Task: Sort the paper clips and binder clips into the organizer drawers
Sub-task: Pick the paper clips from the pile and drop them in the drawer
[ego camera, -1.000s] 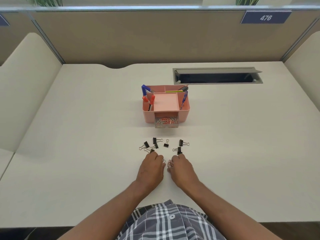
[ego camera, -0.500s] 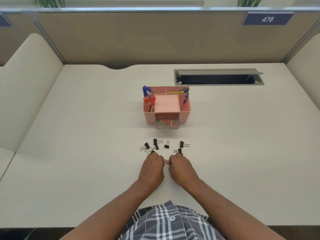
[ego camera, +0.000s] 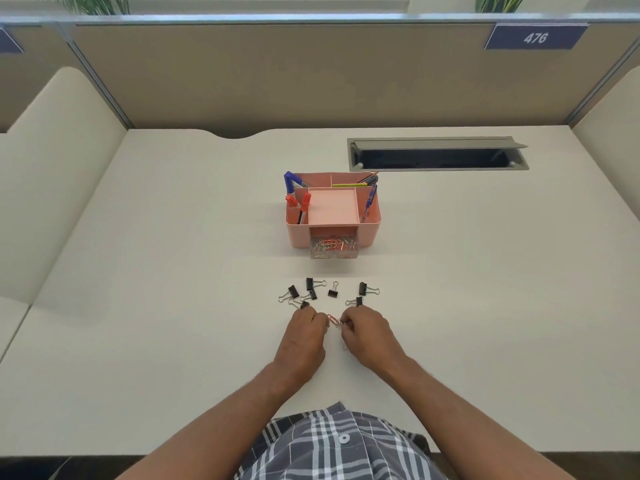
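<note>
A pink desk organizer [ego camera: 369,233] stands mid-desk, its clear drawer [ego camera: 334,251] pulled out and holding several coloured paper clips. Several black binder clips [ego camera: 332,293] lie scattered on the desk in front of it. Just below them, my left hand [ego camera: 304,336] and my right hand [ego camera: 367,332] meet fingertip to fingertip, both pinching a small bunch of reddish paper clips [ego camera: 334,320] between them. One more paper clip lies partly hidden under my right hand.
Pens and markers [ego camera: 298,199] stand in the organizer's side compartments. A grey cable hatch [ego camera: 438,154] is set into the desk behind the organizer, to the right. Partition walls close off the back and both sides.
My hands have drawn together and taken up the reddish paper clips that lay between them on the desk a second ago.
</note>
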Demonstrator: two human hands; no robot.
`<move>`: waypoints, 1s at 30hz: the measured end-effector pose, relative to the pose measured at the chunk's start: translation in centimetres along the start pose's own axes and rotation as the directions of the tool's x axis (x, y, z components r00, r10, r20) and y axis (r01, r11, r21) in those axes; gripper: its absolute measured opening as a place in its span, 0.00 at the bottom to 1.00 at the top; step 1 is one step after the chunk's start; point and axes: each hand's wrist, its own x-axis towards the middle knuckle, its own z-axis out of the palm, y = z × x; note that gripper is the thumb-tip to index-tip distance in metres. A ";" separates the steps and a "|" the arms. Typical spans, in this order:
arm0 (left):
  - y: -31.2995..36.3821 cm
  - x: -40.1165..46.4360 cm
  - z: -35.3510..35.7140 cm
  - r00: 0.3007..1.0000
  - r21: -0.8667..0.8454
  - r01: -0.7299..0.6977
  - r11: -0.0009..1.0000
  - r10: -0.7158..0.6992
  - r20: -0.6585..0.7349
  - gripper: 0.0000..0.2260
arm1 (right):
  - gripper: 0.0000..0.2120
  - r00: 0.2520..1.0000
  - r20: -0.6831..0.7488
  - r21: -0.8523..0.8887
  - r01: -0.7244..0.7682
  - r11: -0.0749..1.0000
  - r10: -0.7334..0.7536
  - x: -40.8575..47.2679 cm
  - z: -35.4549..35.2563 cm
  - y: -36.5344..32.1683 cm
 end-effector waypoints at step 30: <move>3.0 13.7 -10.5 0.983 -0.338 0.068 0.939 -0.122 -0.140 0.11 | 0.13 0.964 -0.263 0.186 0.090 0.978 -0.039 9.4 -10.1 -4.5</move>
